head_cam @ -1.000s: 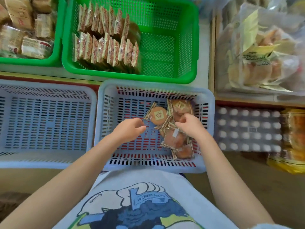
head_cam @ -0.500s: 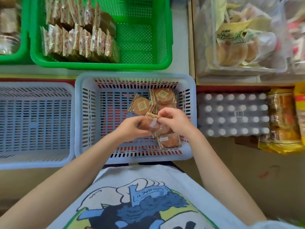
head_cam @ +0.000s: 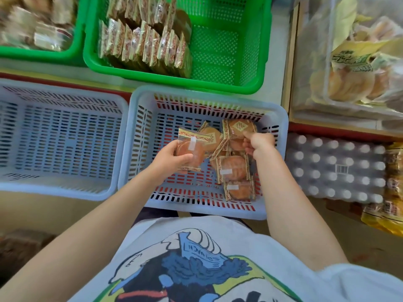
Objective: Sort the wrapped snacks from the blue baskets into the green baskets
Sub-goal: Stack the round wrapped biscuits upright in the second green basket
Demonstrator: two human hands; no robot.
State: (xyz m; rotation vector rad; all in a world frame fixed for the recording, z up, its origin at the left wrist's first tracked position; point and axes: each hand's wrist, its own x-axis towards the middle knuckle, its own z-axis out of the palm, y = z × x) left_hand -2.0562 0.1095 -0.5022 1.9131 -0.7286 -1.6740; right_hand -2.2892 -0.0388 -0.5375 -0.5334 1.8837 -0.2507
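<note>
My left hand [head_cam: 169, 156] grips a clear-wrapped round cake [head_cam: 192, 149] just above the floor of the right blue basket [head_cam: 135, 131]. My right hand [head_cam: 257, 143] reaches into the same basket, its fingers curled on a wrapped cake [head_cam: 238, 127] at the far right corner. Several more wrapped cakes [head_cam: 234, 168] lie in a loose pile under my right wrist. Beyond it stands a green basket [head_cam: 261, 51] with two rows of wrapped snacks [head_cam: 141, 40] standing on edge in its left half.
A second blue basket [head_cam: 63, 138] sits to the left with nothing in it. Another green basket [head_cam: 39, 55] at top left holds wrapped snacks. A shrink-wrapped pack of bottles [head_cam: 335, 166] lies to the right, with bagged pastries [head_cam: 353, 73] behind it.
My two hands were together on one cake; now my left hand holds that cake apart to the left, and my right hand has moved up to the far cake in the basket.
</note>
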